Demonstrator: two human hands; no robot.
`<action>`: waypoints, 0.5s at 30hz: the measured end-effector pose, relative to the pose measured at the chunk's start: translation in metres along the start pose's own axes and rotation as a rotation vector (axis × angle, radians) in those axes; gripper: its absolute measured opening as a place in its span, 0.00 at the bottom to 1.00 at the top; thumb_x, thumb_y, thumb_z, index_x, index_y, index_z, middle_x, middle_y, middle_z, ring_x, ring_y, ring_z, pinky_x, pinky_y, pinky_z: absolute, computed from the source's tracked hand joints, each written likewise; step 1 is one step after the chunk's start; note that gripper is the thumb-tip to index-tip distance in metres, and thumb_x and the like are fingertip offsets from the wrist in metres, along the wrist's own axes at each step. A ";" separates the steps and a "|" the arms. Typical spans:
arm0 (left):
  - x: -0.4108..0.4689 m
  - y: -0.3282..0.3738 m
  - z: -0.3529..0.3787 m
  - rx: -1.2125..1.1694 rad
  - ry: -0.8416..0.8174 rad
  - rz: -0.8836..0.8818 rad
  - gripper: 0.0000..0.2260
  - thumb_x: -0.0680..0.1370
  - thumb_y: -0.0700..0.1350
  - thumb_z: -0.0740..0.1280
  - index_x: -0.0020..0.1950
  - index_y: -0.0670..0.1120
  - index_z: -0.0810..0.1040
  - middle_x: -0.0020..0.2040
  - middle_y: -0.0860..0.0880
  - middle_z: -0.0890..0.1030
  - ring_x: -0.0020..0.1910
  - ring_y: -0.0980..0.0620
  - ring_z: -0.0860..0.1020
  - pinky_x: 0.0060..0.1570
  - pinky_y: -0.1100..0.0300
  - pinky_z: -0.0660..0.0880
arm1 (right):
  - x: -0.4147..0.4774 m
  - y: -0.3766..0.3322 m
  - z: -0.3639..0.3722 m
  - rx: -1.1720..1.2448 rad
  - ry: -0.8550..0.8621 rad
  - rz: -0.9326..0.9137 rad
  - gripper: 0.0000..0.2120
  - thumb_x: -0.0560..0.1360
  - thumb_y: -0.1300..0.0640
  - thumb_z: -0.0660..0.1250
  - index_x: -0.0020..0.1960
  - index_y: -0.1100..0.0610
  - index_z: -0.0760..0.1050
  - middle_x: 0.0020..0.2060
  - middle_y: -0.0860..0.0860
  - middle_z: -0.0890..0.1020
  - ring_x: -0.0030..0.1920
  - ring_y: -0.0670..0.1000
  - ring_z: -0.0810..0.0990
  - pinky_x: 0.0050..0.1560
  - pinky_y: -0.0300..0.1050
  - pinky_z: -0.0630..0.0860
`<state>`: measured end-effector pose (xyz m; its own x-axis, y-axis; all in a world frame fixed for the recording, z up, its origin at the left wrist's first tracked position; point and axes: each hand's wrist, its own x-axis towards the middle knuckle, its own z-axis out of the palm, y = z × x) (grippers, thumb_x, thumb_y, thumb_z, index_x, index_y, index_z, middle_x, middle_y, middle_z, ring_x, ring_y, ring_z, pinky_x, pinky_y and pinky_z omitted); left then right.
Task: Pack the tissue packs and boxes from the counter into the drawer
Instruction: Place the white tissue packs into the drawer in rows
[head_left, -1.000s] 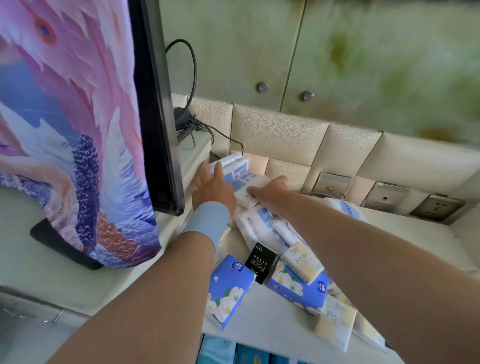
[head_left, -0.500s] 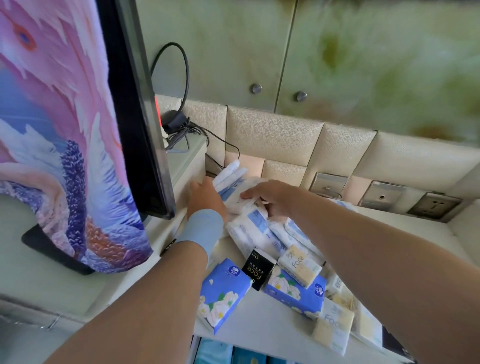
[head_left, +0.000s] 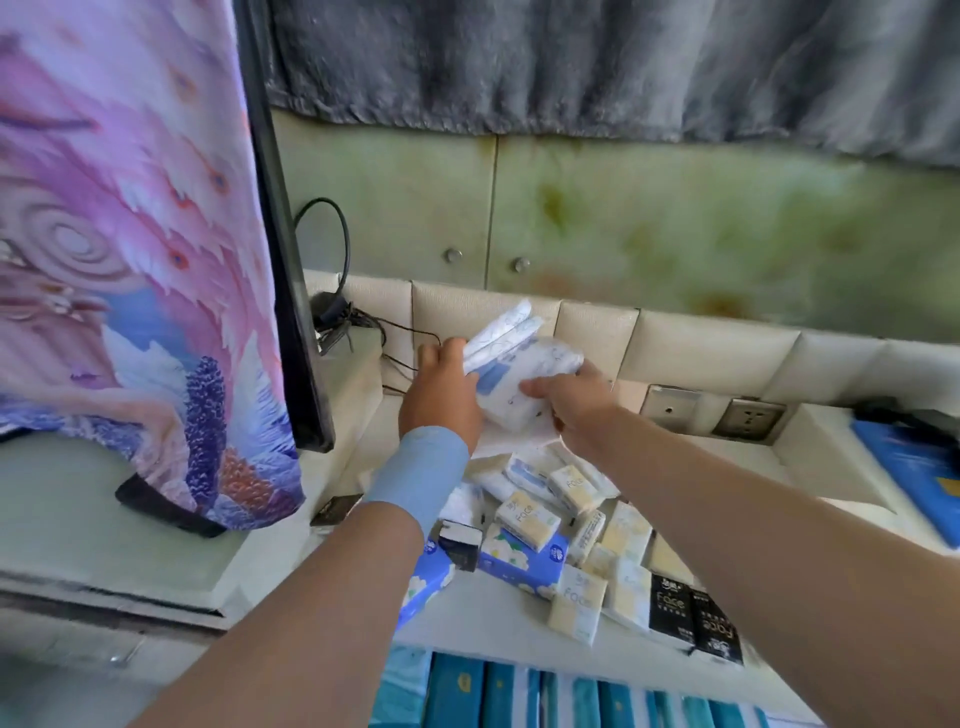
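Both hands hold a bundle of white-and-blue tissue packs (head_left: 519, 366) lifted above the back of the counter (head_left: 483, 618). My left hand (head_left: 441, 395) grips its left side and my right hand (head_left: 571, 402) grips its right side from below. Beneath them lies a heap of small yellow "Face" packs (head_left: 527, 519), black packs (head_left: 672, 608) and two blue flowered boxes (head_left: 519, 558). At the bottom edge the open drawer (head_left: 519, 693) shows teal and blue packs standing in a row.
A screen draped in a pink and purple feather cloth (head_left: 130, 260) stands at the left, with cables (head_left: 353, 317) behind it. Wall sockets (head_left: 748, 418) sit at the back right. A blue book (head_left: 914, 467) lies at the far right.
The hands closed on the white-and-blue bundle at the back of the counter and lifted it off the heap. The view has tilted up and pulled back.
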<state>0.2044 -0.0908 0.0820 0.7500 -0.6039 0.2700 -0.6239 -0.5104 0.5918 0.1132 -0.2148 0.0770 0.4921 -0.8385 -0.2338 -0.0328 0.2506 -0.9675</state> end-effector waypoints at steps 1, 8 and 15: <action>-0.011 0.007 -0.008 0.005 -0.014 0.037 0.19 0.80 0.36 0.60 0.69 0.49 0.65 0.67 0.46 0.65 0.56 0.39 0.76 0.47 0.51 0.72 | -0.013 0.000 -0.012 0.022 0.014 -0.009 0.27 0.66 0.71 0.77 0.61 0.57 0.75 0.51 0.56 0.83 0.48 0.58 0.84 0.47 0.55 0.83; -0.096 0.018 -0.049 -0.014 -0.207 0.145 0.15 0.82 0.47 0.58 0.69 0.50 0.65 0.66 0.48 0.69 0.57 0.43 0.74 0.55 0.51 0.71 | -0.122 0.030 -0.087 0.091 0.018 0.142 0.24 0.64 0.70 0.76 0.57 0.60 0.76 0.49 0.60 0.85 0.48 0.62 0.85 0.50 0.64 0.81; -0.199 -0.001 -0.035 -0.049 -0.480 0.053 0.17 0.82 0.50 0.59 0.71 0.52 0.65 0.63 0.48 0.77 0.54 0.46 0.77 0.50 0.57 0.68 | -0.215 0.109 -0.150 0.024 -0.032 0.384 0.17 0.67 0.72 0.73 0.55 0.68 0.79 0.45 0.64 0.85 0.45 0.63 0.85 0.44 0.58 0.82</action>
<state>0.0636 0.0515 0.0543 0.5238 -0.8487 -0.0733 -0.6391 -0.4484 0.6248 -0.1263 -0.0794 0.0075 0.4746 -0.6664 -0.5750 -0.1998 0.5546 -0.8077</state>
